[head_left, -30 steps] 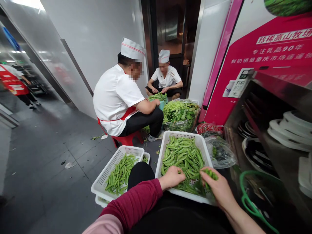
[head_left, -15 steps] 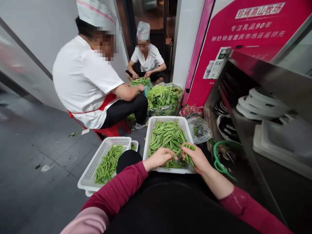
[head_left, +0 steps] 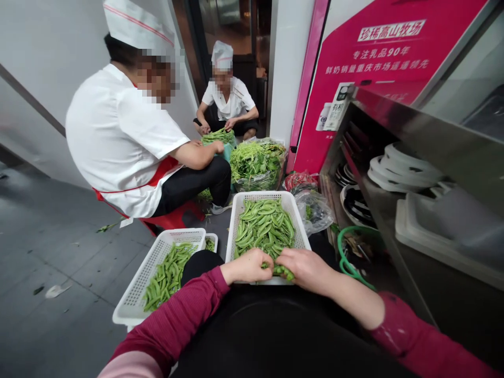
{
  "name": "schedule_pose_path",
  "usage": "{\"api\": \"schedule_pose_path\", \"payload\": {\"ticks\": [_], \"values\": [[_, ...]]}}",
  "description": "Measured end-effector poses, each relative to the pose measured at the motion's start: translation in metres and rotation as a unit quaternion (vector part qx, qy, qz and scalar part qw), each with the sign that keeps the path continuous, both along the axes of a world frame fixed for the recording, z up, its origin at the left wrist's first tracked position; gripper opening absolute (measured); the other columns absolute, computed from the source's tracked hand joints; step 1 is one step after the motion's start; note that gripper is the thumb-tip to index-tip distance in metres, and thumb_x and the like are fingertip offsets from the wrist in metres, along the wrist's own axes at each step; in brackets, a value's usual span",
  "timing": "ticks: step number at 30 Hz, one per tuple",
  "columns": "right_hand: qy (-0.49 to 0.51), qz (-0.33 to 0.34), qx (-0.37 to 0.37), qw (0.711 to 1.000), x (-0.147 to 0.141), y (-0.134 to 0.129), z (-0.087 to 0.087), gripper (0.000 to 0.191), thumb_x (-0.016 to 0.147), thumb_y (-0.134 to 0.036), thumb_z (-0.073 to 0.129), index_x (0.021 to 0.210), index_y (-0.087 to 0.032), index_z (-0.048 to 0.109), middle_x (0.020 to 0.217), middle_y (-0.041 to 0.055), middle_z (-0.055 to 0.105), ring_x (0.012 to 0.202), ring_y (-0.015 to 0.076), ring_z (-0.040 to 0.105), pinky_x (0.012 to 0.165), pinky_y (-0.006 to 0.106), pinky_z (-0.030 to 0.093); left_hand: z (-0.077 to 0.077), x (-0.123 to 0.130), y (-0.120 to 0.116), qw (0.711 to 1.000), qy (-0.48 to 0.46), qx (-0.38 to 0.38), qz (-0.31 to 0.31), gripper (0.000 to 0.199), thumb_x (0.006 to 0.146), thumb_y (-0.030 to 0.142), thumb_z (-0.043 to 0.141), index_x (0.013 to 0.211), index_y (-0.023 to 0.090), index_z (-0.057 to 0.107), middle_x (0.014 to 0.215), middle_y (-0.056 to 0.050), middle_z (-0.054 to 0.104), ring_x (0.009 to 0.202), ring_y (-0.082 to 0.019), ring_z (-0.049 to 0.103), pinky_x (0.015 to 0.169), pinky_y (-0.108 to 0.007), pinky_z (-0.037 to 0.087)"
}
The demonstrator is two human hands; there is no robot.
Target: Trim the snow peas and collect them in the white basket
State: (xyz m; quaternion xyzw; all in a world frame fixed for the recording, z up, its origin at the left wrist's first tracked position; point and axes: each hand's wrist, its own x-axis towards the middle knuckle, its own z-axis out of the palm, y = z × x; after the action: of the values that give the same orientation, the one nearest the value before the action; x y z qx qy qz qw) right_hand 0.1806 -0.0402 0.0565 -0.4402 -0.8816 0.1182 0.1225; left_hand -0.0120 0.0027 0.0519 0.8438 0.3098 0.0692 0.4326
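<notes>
Green pea pods (head_left: 265,223) fill a white perforated basket (head_left: 302,231) in front of me. Above its near edge, my right hand (head_left: 307,268) is closed around several pods, whose ends stick out under the fingers. My left hand (head_left: 252,264) is closed in a pinch right beside it, at a pod; the fingertips are partly hidden. To the left stands a second white basket (head_left: 136,286), which holds more pea pods (head_left: 169,273).
A co-worker (head_left: 122,136) sits on a red stool (head_left: 173,218) at the left; another (head_left: 228,100) squats at the back near a bag of leafy greens (head_left: 255,163). On the right are a metal shelf with white plates (head_left: 405,168) and a green-rimmed basket (head_left: 346,268).
My right hand has turned over and moved left and down, close to my left hand. The view has shifted slightly to the right.
</notes>
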Motion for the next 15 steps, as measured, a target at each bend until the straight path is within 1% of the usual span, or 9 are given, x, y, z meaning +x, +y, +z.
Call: {"api": "schedule_pose_path", "payload": {"ticks": [3, 5, 6, 8, 11, 12, 13, 14, 15], "values": [[0.026, -0.008, -0.072, 0.997, -0.011, 0.002, 0.0, 0.006, 0.068, -0.024, 0.056, 0.071, -0.021, 0.061, 0.072, 0.0007, 0.057, 0.066, 0.0129, 0.053, 0.06, 0.021, 0.039, 0.0, 0.002, -0.008, 0.997, -0.018, 0.07, 0.016, 0.014, 0.062, 0.014, 0.044, 0.053, 0.013, 0.055, 0.053, 0.003, 0.048, 0.051, -0.006, 0.038, 0.053, -0.017, 0.032], [0.132, -0.083, -0.114, 0.981, -0.019, 0.003, -0.007, 0.006, 0.066, -0.025, 0.059, 0.067, -0.019, 0.06, 0.07, 0.0, 0.057, 0.067, 0.0133, 0.054, 0.061, 0.022, 0.039, -0.003, 0.006, -0.014, 0.991, -0.051, 0.088, 0.089, 0.015, 0.064, 0.015, 0.043, 0.053, 0.014, 0.054, 0.056, 0.002, 0.05, 0.055, -0.007, 0.042, 0.056, -0.017, 0.033], [0.202, -0.134, -0.145, 0.959, -0.021, 0.004, -0.011, 0.009, 0.064, -0.027, 0.061, 0.067, -0.019, 0.059, 0.068, -0.0002, 0.057, 0.066, 0.0136, 0.054, 0.061, 0.022, 0.04, -0.005, 0.009, -0.016, 0.985, -0.071, 0.083, 0.137, 0.016, 0.065, 0.015, 0.042, 0.054, 0.014, 0.054, 0.057, 0.001, 0.051, 0.057, -0.008, 0.044, 0.058, -0.017, 0.034], [0.357, -0.248, -0.225, 0.872, -0.019, 0.008, -0.021, 0.018, 0.062, -0.033, 0.064, 0.067, -0.017, 0.057, 0.062, -0.0007, 0.057, 0.06, 0.0138, 0.054, 0.056, 0.024, 0.041, -0.011, 0.012, -0.017, 0.963, -0.112, 0.053, 0.239, 0.015, 0.065, 0.016, 0.042, 0.057, 0.014, 0.054, 0.058, 0.001, 0.052, 0.059, -0.009, 0.046, 0.059, -0.018, 0.035], [0.564, -0.372, -0.299, 0.674, 0.003, 0.023, -0.032, 0.027, 0.061, -0.04, 0.065, 0.069, -0.017, 0.054, 0.056, -0.0016, 0.056, 0.05, 0.0128, 0.053, 0.05, 0.025, 0.044, -0.021, 0.013, -0.012, 0.912, -0.155, -0.024, 0.379, 0.013, 0.065, 0.018, 0.042, 0.057, 0.014, 0.052, 0.055, 0.002, 0.048, 0.053, -0.007, 0.043, 0.054, -0.018, 0.035], [0.607, -0.389, -0.298, 0.626, 0.014, 0.03, -0.034, 0.027, 0.061, -0.039, 0.065, 0.069, -0.017, 0.053, 0.056, -0.0015, 0.056, 0.051, 0.0126, 0.054, 0.051, 0.026, 0.045, -0.023, 0.011, -0.009, 0.895, -0.16, -0.062, 0.412, 0.014, 0.065, 0.019, 0.041, 0.057, 0.014, 0.051, 0.052, 0.003, 0.046, 0.048, -0.006, 0.04, 0.049, -0.017, 0.033], [0.63, -0.394, -0.296, 0.601, 0.026, 0.036, -0.035, 0.026, 0.061, -0.038, 0.066, 0.07, -0.017, 0.053, 0.059, -0.0009, 0.058, 0.053, 0.0127, 0.055, 0.054, 0.027, 0.047, -0.025, 0.008, -0.006, 0.88, -0.162, -0.104, 0.434, 0.014, 0.066, 0.021, 0.041, 0.056, 0.014, 0.048, 0.049, 0.004, 0.042, 0.043, -0.005, 0.035, 0.043, -0.017, 0.03], [0.631, -0.385, -0.304, 0.602, 0.036, 0.042, -0.036, 0.025, 0.061, -0.036, 0.066, 0.072, -0.017, 0.054, 0.063, 0.0003, 0.06, 0.056, 0.0132, 0.057, 0.057, 0.028, 0.048, -0.027, 0.005, -0.004, 0.867, -0.162, -0.143, 0.448, 0.015, 0.067, 0.023, 0.042, 0.055, 0.014, 0.046, 0.046, 0.005, 0.038, 0.038, -0.004, 0.03, 0.039, -0.017, 0.025], [0.609, -0.37, -0.313, 0.628, 0.044, 0.047, -0.037, 0.024, 0.062, -0.035, 0.065, 0.075, -0.017, 0.055, 0.069, 0.0017, 0.062, 0.059, 0.0137, 0.058, 0.059, 0.029, 0.049, -0.028, 0.002, -0.002, 0.857, -0.162, -0.175, 0.457, 0.018, 0.068, 0.026, 0.042, 0.055, 0.015, 0.044, 0.044, 0.006, 0.035, 0.035, -0.003, 0.025, 0.036, -0.017, 0.021]]}}
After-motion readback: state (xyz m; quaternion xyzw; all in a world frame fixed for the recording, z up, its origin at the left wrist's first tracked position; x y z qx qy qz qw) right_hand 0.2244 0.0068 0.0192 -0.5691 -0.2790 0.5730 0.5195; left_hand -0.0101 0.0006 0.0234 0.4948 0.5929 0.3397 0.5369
